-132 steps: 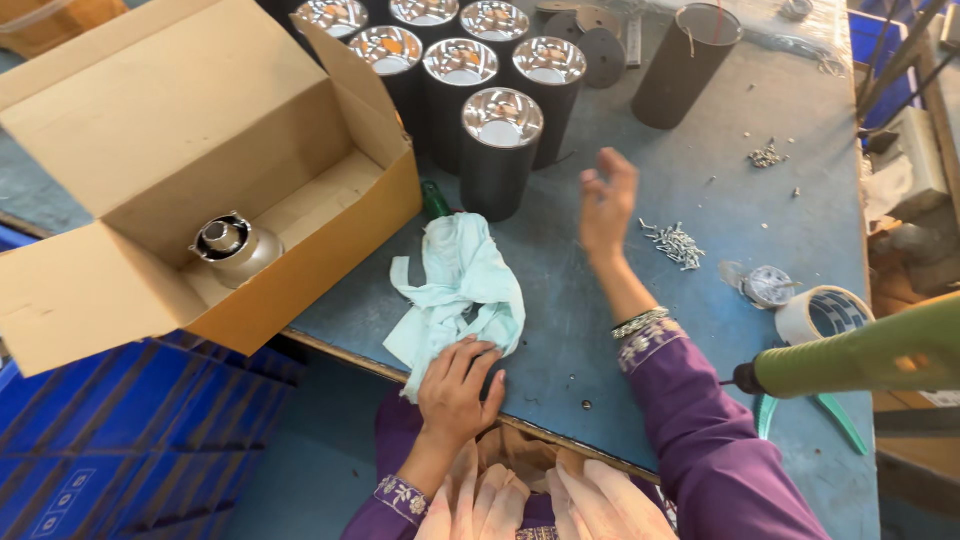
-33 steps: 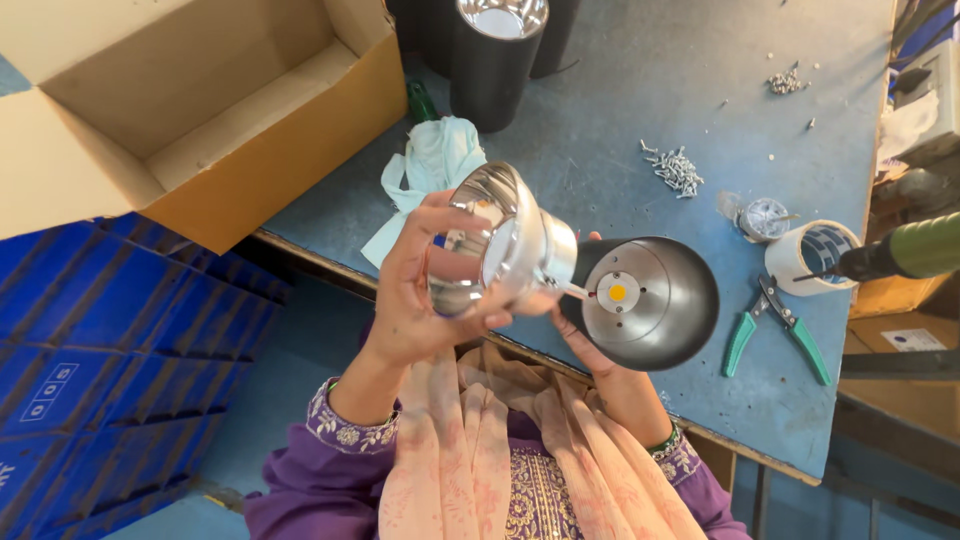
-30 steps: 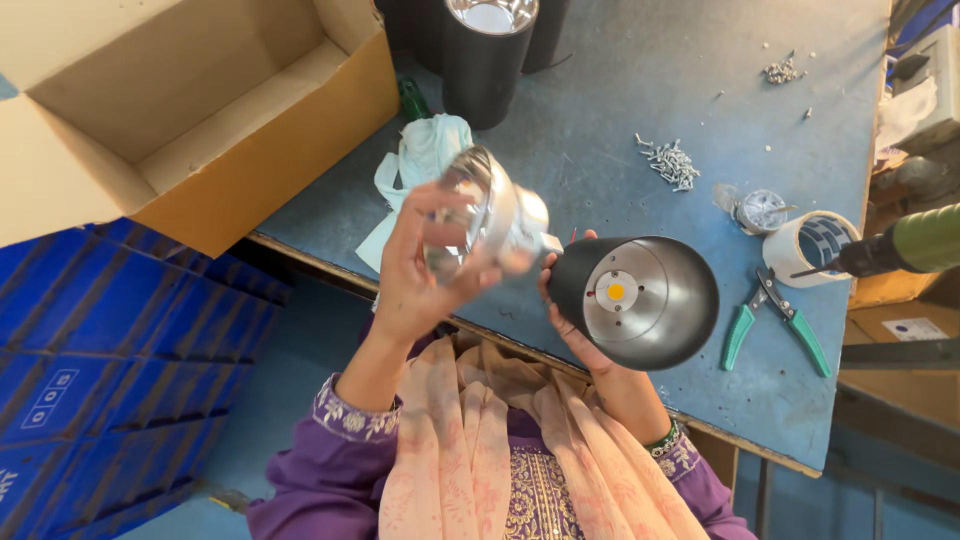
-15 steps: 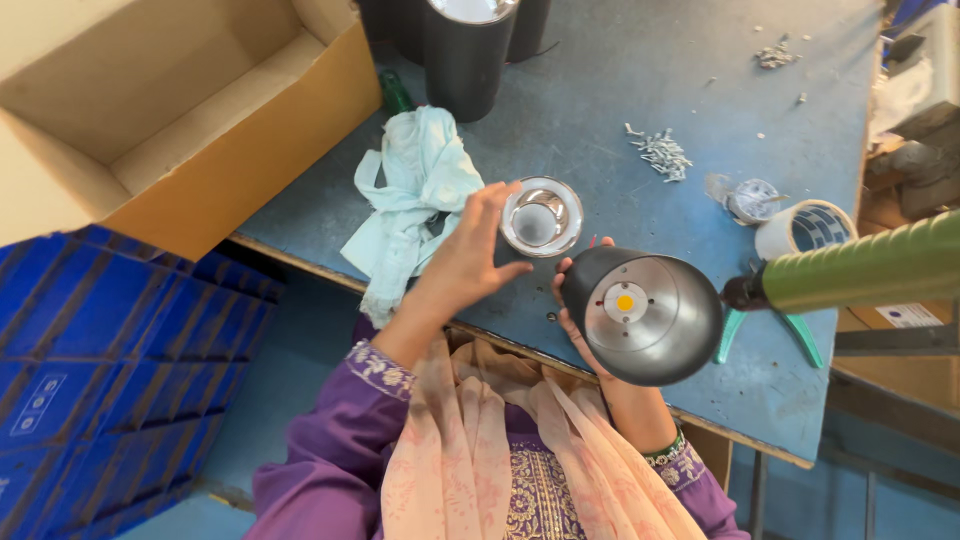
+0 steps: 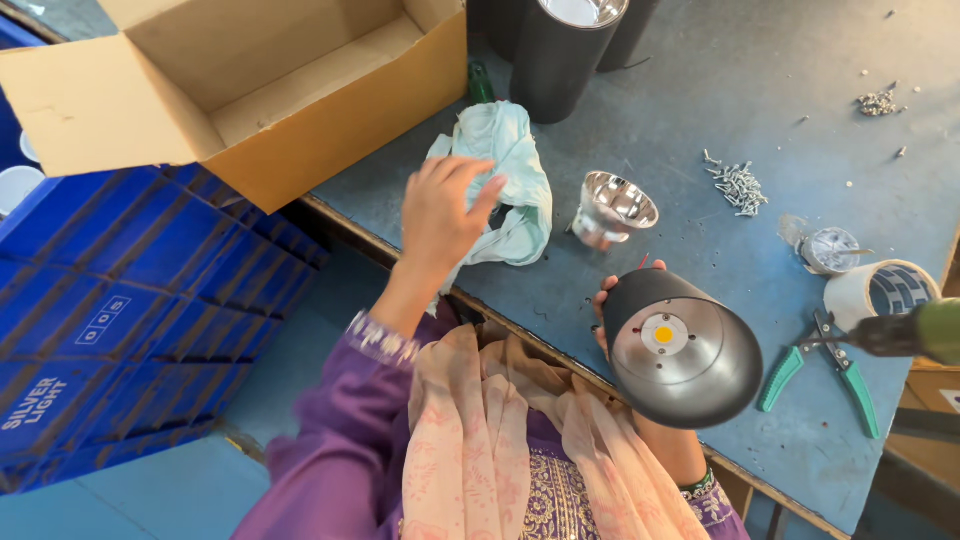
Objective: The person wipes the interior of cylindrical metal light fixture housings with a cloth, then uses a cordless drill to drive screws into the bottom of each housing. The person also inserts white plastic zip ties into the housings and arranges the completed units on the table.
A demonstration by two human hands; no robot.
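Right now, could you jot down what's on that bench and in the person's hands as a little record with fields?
Left hand: open, empty, over the pale green cloth
Right hand: holds a black lamp housing, open end toward the camera
Reflector: shiny cup, on the blue bench, beside the cloth
Box: cardboard, open, at bench's left end
Pliers: green handles, right of the housing
Screws: small heap

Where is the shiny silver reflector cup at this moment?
In the head view the silver reflector cup stands on the blue table, right of the pale green cloth and just above the black lamp housing in the right hand.
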